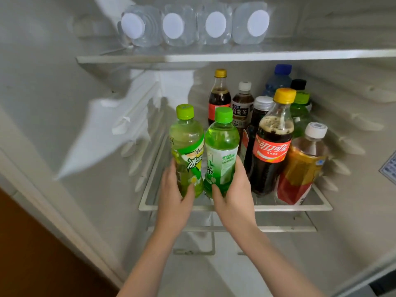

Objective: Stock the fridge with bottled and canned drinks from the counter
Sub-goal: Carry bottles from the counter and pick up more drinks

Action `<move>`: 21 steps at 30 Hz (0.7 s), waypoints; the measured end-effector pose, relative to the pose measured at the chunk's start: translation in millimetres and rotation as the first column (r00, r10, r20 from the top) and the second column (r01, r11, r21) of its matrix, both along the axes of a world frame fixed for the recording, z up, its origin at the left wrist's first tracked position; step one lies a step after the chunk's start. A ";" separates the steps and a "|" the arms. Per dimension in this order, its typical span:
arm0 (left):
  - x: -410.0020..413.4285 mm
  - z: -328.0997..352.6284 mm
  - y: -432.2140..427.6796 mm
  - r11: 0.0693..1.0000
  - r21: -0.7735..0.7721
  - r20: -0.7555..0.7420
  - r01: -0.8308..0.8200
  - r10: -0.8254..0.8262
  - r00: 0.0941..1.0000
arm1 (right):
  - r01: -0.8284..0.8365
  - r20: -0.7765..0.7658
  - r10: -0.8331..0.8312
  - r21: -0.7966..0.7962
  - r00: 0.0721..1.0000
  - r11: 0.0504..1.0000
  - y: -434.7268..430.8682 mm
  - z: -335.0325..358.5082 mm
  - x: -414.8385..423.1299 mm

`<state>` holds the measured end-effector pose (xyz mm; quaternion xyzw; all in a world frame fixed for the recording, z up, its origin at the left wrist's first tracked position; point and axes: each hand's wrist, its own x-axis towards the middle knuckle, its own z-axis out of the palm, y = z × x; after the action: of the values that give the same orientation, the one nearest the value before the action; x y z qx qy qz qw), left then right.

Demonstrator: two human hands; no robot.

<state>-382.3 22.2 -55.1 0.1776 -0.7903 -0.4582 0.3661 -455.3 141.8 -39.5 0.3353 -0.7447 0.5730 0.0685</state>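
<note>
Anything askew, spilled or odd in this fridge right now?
No spill or damage shows. The front cola bottle has froth under its neck, as if shaken. The white-capped tea bottle beside it seems to lean, though the wide lens may cause that.

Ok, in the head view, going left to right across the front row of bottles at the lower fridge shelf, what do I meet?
yellow-green iced tea bottle → green tea bottle → yellow-capped cola bottle → white-capped amber tea bottle
</note>
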 end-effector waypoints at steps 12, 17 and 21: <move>-58.6 15.1 -36.9 1.000 -0.026 0.053 -0.015 0.016 0.998 | 0.180 -0.038 -0.176 0.221 0.984 0.958 -46.6 7.9 -54.7; -87.2 15.5 -49.0 0.995 -0.035 0.130 -0.099 0.102 0.986 | 0.171 0.071 -0.196 0.265 0.978 0.949 -61.5 13.5 -71.6; -92.6 15.3 -48.8 0.993 -0.037 0.160 -0.108 0.112 0.981 | 0.182 0.092 -0.216 0.288 0.972 0.940 -64.1 15.0 -70.5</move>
<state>-474.8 -26.6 -39.8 0.2525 -0.8128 -0.4100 0.3279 -525.9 77.7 -24.6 0.2289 -0.8505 0.4724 0.0329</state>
